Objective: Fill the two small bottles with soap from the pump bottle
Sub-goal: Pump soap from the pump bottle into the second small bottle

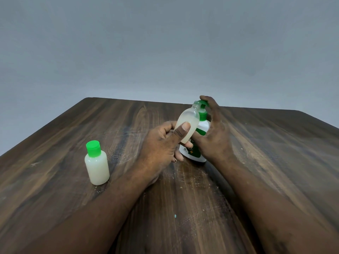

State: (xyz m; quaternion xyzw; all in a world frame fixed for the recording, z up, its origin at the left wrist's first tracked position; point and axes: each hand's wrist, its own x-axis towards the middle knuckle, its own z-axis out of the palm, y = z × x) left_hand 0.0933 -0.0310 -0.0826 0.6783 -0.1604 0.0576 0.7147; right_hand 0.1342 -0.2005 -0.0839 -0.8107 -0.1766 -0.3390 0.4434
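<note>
Left hand [161, 143]: clamped on the open small bottle [189, 117], thumb across the front, other fingers behind. Holds it up off the table [73, 125] and tips it to the right, with the open mouth right up against the spout of the pump head [204, 104]. Held that way, most likely, to catch the soap [187, 137] straight in the hole and not on the wood. Looks partly full of pale soap low down, clear near the neck.

Right hand [214, 136]: wrapped on the pump bottle [201, 126], thumb on its front, one finger bent over the top of the pump head. Stops it from sliding or tipping, and sits ready to push down. Cannot tell pushed down or not. Cannot see any soap coming out either; too small and too close together to tell.

Pump bottle: upright on the table, a bit right of the middle, just behind the open small bottle. Touching it or only very near, hard to say.

Capped small bottle [96, 165]: alone on the left, nearer than the hands, well apart from both. Upright, full of white soap almost to the neck, green cap [93, 148] on. Probably parked there as done, safe from bumps.

Best guess: one bottle filled, second one partway. Needs more pumps, then a cap. No cap for the open one in sight.
</note>
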